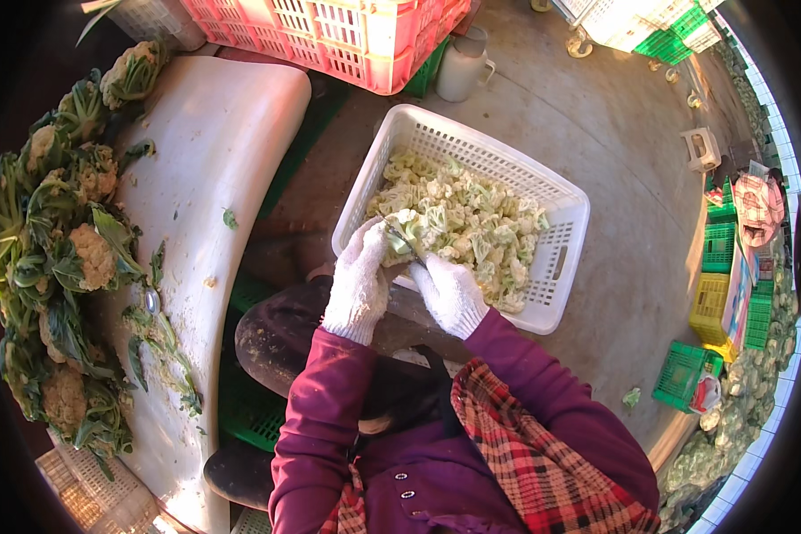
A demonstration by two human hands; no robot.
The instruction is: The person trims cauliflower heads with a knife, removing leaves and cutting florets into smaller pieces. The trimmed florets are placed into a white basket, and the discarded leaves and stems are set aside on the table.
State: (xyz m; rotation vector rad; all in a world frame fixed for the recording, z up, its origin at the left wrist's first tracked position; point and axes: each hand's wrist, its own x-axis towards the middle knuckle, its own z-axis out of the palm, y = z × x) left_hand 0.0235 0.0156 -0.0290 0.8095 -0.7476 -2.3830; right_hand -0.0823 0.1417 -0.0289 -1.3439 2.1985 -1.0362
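Observation:
My left hand (360, 280), in a white knitted glove, holds a piece of cauliflower (404, 230) over the near left edge of a white plastic basket (567, 267). In my gloved right hand (448, 288) is a knife (406, 241), its dark blade against the piece. Cut cauliflower florets (467, 213) fill much of the basket. To the left, whole cauliflowers with leaves (63, 247) are heaped along the far side of a white table (200, 160). Leaf scraps (173, 354) lie on that table.
A red plastic crate (347, 40) stands beyond the table, beside a grey jug (464, 67). At the right are green crates (681, 377), a yellow crate (711, 307), a small stool (701, 150) and a long heap of cauliflowers (734, 414). A wheeled rack stands at the top right.

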